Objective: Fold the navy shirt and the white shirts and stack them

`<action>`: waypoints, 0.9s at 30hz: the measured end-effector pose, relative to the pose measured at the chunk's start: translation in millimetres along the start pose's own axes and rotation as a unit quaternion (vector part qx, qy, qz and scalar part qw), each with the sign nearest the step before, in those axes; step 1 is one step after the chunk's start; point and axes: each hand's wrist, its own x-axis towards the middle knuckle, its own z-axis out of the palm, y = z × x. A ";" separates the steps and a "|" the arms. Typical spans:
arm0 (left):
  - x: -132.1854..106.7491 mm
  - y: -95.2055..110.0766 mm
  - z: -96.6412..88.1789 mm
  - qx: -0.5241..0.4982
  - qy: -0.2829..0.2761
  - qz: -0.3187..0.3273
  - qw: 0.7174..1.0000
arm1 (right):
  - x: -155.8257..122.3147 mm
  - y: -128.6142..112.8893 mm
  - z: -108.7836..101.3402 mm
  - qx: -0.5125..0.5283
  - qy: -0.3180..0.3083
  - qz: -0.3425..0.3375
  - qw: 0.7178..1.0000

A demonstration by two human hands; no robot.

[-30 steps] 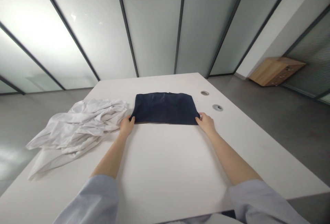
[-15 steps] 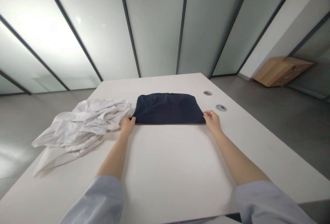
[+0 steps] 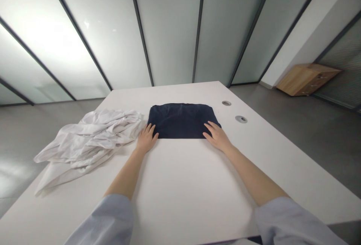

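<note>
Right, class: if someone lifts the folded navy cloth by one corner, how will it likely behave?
Probably floppy: the folded navy cloth lies thin and flat on the table, so it would likely droop and unfold. Pushed, it may bunch like the crumpled white cloth beside it.

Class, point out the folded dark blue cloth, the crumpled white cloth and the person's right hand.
folded dark blue cloth (image 3: 180, 119): head view, middle of its top face.
crumpled white cloth (image 3: 93, 136): head view, middle of the heap.
right hand (image 3: 218, 138): head view, back of the hand.
</note>
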 end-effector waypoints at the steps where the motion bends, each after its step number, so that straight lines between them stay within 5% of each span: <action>1: 0.4 0.9 1.8 0.010 -0.025 0.003 1.000 | 0.4 -1.3 4.1 -0.013 -0.031 0.000 0.999; 7: -2.1 3.1 3.1 0.027 -0.056 0.004 0.998 | 0.4 -4.7 6.8 -0.050 -0.095 0.022 0.994; 18: 1.9 31.3 -47.6 0.088 -0.148 -0.047 0.984 | 5.6 -22.4 -48.0 -0.083 -0.165 0.036 0.982; 23: 33.7 40.8 -23.7 0.061 -0.052 0.029 0.996 | 35.3 -40.9 -32.0 -0.088 -0.115 0.009 0.989; 27: 59.8 36.2 4.7 0.051 -0.080 0.030 0.995 | 59.5 -48.2 -4.3 -0.085 -0.131 0.062 0.986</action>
